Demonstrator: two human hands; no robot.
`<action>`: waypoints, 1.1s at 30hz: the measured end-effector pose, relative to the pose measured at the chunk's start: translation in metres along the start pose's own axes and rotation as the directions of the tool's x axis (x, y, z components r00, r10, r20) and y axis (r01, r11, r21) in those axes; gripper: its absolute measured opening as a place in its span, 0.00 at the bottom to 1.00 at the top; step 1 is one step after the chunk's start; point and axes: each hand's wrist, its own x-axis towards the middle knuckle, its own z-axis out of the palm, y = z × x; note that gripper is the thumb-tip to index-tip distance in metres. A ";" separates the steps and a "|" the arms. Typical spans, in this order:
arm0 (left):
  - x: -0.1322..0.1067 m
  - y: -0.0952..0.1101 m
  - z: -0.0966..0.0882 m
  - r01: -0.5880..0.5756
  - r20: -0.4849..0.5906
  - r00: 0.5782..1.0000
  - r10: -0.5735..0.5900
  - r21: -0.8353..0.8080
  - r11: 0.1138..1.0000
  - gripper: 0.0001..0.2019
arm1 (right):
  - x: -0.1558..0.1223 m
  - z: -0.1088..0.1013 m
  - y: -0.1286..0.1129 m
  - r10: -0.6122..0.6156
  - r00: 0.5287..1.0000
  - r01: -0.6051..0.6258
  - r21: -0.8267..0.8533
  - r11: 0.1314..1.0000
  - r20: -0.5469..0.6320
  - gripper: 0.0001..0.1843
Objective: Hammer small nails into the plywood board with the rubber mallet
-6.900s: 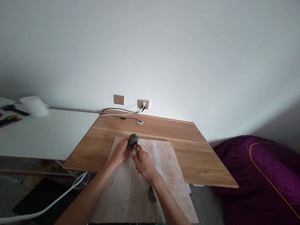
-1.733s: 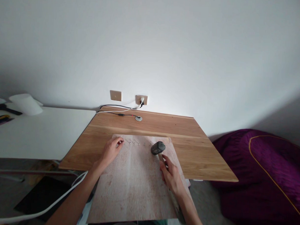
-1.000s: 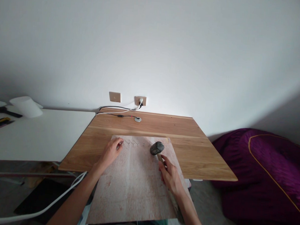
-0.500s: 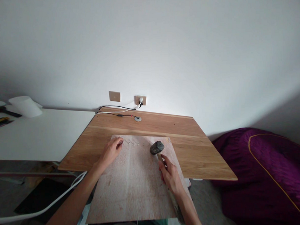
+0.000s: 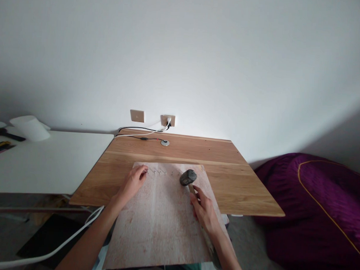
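A pale, worn board (image 5: 159, 225) lies on the wooden desk (image 5: 237, 188) and overhangs its near edge. Several small nails (image 5: 161, 172) stand in a row near the board's far edge. My left hand (image 5: 133, 183) rests on the board at the left end of that row, its fingers curled and pinched at the first nail. My right hand (image 5: 205, 211) is closed round the handle of a hammer (image 5: 188, 177). The hammer's dark head lies on the board at the right end of the nail row.
A white table (image 5: 49, 162) adjoins the desk on the left, with hand tools (image 5: 2, 144) and a white object (image 5: 29, 127) at its far end. Cables (image 5: 144, 134) run from a wall socket (image 5: 168, 120). A purple beanbag (image 5: 319, 210) sits at the right. A white cable (image 5: 46, 252) hangs below.
Earlier both hands were together at the left of the nail row with the hammer head there. The right hand has since carried the hammer to the right end. Over the last second nothing moves.
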 end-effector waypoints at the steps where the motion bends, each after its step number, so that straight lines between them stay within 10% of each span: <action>1: 0.000 0.000 0.000 0.000 -0.001 1.000 0.000 -0.001 1.000 0.10 | 0.000 0.000 0.000 -0.001 1.000 0.001 -0.002 1.000 0.001 0.34; 33: 0.003 0.002 0.001 -0.012 0.026 1.000 0.013 -0.025 1.000 0.07 | 0.005 0.021 -0.023 0.005 0.999 0.000 0.094 0.996 -0.054 0.32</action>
